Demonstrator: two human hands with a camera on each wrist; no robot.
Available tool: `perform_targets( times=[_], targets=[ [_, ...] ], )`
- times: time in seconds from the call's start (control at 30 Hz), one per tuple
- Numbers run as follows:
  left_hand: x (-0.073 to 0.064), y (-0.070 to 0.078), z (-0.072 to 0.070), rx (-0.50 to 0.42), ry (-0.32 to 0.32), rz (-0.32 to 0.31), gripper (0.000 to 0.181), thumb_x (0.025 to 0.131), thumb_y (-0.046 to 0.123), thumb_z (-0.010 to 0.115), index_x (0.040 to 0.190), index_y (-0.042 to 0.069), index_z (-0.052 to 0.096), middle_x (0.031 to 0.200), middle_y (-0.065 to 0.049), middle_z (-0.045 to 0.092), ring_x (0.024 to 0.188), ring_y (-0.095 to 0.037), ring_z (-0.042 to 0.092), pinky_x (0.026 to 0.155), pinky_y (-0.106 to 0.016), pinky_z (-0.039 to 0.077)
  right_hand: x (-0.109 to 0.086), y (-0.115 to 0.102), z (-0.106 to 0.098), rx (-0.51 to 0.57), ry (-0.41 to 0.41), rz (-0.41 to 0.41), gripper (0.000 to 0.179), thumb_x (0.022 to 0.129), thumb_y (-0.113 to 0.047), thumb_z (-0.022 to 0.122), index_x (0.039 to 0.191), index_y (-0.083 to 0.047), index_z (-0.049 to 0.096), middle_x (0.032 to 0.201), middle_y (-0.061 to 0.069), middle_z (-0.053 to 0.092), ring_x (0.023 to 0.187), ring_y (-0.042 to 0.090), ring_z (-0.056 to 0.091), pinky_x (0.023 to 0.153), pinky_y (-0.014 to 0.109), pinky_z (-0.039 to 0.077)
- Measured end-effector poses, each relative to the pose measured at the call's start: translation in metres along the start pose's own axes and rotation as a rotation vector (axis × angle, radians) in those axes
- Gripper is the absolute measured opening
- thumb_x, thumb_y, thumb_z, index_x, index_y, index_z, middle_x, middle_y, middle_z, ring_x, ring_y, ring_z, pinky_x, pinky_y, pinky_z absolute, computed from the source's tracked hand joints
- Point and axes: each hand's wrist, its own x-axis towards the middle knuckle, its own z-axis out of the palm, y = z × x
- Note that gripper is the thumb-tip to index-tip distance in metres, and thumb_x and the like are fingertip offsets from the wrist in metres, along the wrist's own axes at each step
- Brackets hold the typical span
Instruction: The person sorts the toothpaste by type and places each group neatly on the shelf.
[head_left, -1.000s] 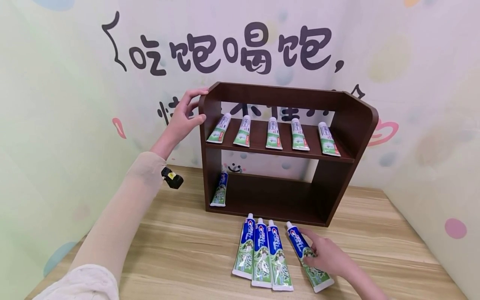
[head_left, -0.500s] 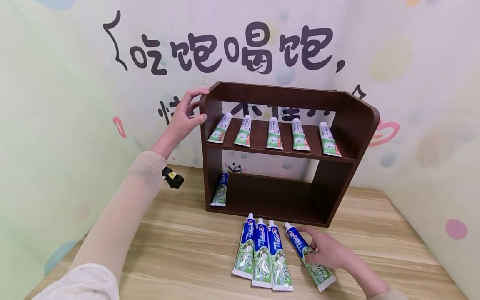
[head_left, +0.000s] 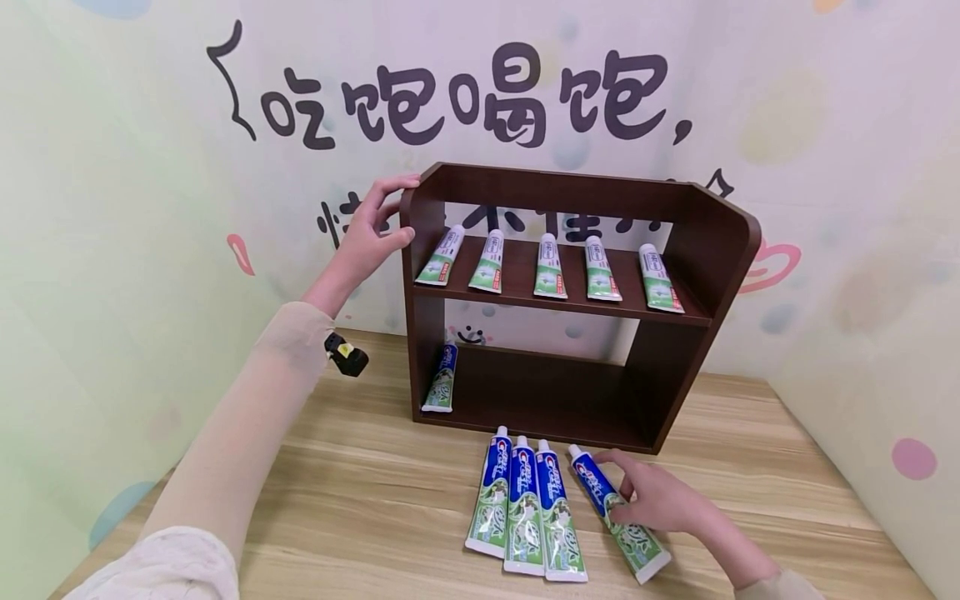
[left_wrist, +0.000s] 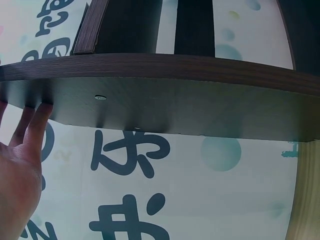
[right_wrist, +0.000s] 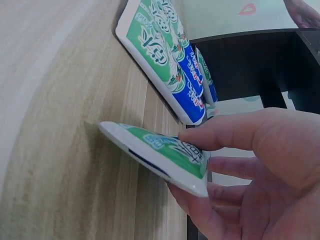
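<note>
My right hand (head_left: 660, 497) pinches a blue-and-green toothpaste tube (head_left: 600, 493) between thumb and fingers, its white cap pointing toward the shelf. In the right wrist view this tube (right_wrist: 165, 150) is tipped on edge close over the table. Left of it, several matching toothpaste tubes (head_left: 525, 517) lie side by side on the table. My left hand (head_left: 367, 233) rests against the upper left corner of the dark brown shelf (head_left: 562, 192). Its extended fingers touch the outer side panel (left_wrist: 160, 100) in the left wrist view.
Several smaller green-and-white toothpaste tubes (head_left: 548, 271) stand in a spaced row on the upper shelf board. One blue-and-green tube (head_left: 441, 379) leans at the left end of the lower compartment. The wooden table (head_left: 337, 492) meets printed wall sheets behind and at both sides.
The tube in my right hand has turned slightly, its flat end shifting right. That hand has lifted its wrist a little, bringing the sleeve into view. My left hand stays on the shelf.
</note>
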Motion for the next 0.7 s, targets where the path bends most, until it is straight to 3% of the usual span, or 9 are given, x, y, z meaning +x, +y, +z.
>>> perform_targets(
  times=[0.47,0.7],
  targets=[
    [0.0,-0.001,0.0,0.012,0.002,0.0,0.054,0.086,0.002,0.056,0.138,0.005,0.045,0.156,-0.006,0.04,0.134,-0.037,0.048,0.086,-0.022,0.054,0.0,0.011,-0.003,0.112,-0.041,-0.059,0.068,0.08,-0.016,0.078,0.14,-0.011,0.047,0.088,0.004,0.059,0.078,0.018,0.055,0.063,0.025,0.046],
    [0.001,-0.001,0.001,0.016,0.005,-0.001,0.054,0.086,0.001,0.056,0.138,0.005,0.045,0.156,-0.005,0.04,0.134,-0.036,0.048,0.087,-0.023,0.054,0.001,0.012,-0.003,0.11,-0.037,-0.078,0.065,0.081,-0.015,0.076,0.138,-0.008,0.048,0.088,0.005,0.06,0.078,0.017,0.055,0.063,0.024,0.047]
  ],
)
